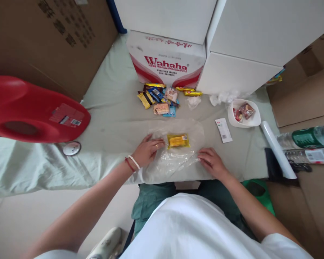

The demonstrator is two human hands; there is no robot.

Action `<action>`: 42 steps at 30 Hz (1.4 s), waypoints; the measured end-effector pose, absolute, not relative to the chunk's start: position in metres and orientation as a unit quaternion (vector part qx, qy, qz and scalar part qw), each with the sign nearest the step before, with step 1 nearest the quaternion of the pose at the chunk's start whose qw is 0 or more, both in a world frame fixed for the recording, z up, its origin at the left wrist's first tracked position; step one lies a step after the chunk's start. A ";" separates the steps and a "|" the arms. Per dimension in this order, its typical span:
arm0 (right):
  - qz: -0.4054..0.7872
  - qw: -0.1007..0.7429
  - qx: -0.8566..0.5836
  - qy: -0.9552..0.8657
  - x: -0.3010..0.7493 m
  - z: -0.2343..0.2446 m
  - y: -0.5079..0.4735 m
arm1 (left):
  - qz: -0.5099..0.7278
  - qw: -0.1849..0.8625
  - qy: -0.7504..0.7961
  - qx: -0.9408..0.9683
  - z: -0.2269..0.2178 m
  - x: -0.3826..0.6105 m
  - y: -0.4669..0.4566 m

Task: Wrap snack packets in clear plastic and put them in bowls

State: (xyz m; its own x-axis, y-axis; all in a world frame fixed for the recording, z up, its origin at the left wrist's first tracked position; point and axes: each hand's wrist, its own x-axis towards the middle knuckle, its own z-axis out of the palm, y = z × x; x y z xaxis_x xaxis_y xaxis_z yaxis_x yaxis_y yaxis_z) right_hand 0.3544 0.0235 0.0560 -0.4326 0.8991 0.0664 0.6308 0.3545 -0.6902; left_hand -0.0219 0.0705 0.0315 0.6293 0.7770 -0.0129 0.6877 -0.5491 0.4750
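Observation:
A clear plastic bag [162, 165] is spread flat on the cloth in front of me. Lying on or in it, I cannot tell which, is a snack in a yellow see-through wrapper [178, 140]. My left hand [148, 150] rests on the bag's left side, fingers stretched out and tips close to the yellow snack. At the bag's right edge, my right hand [211, 162] has its thumb and fingers closed on the plastic.
Several wrapped snacks [161, 108] lie before a Wahaba carton [167, 61]. To the right are a white sachet [223, 130], a white bowl [255, 122] with snacks, a white roll [278, 149] and plastic bottles [307, 137]. A red jug [40, 108] and a round lid [72, 148] are left.

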 end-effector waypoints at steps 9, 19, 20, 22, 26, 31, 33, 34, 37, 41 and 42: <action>0.520 0.226 -0.507 -0.649 0.331 0.089 0.123 | 0.112 0.245 0.440 0.856 0.055 -0.030 0.036; 0.471 0.160 -0.597 -0.630 0.336 0.063 0.166 | 0.300 0.155 0.773 0.537 0.017 -0.012 0.051; 0.412 0.141 -0.613 -0.660 0.338 0.062 0.168 | 0.295 0.116 0.792 0.521 0.016 -0.012 0.053; 0.279 0.112 -0.632 -0.714 0.340 0.065 0.172 | 0.303 0.045 0.820 0.484 0.015 -0.013 0.054; 0.158 0.104 -0.583 -0.790 0.316 0.082 0.194 | 0.346 -0.022 0.830 0.437 0.024 -0.010 0.042; 0.208 0.050 -0.467 -0.858 0.259 0.077 0.227 | 0.294 -0.001 0.742 0.602 0.047 0.016 0.015; 0.239 0.012 -0.468 -0.851 0.243 0.069 0.235 | 0.231 0.062 0.652 0.719 0.054 0.033 0.015; 0.257 -0.005 -0.475 -0.841 0.238 0.066 0.238 | 0.203 0.089 0.616 0.756 0.057 0.041 0.019; 0.316 -0.026 -0.481 -0.817 0.236 0.068 0.237 | 0.147 0.127 0.584 0.788 0.061 0.061 0.037; 0.343 0.058 -0.410 -0.843 0.244 0.084 0.206 | 0.117 0.142 0.603 0.776 0.059 0.071 0.053; 0.348 0.072 -0.378 -0.855 0.246 0.086 0.193 | 0.116 0.146 0.609 0.771 0.057 0.071 0.055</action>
State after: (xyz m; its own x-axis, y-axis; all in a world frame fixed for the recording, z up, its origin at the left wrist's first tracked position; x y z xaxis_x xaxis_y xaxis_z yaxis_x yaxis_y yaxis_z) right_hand 0.2459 0.1928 0.0862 -0.7044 0.6959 -0.1400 0.5957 0.4722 -0.6498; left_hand 0.0709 0.0547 0.0570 0.2317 0.9728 0.0010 0.9051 -0.2160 0.3663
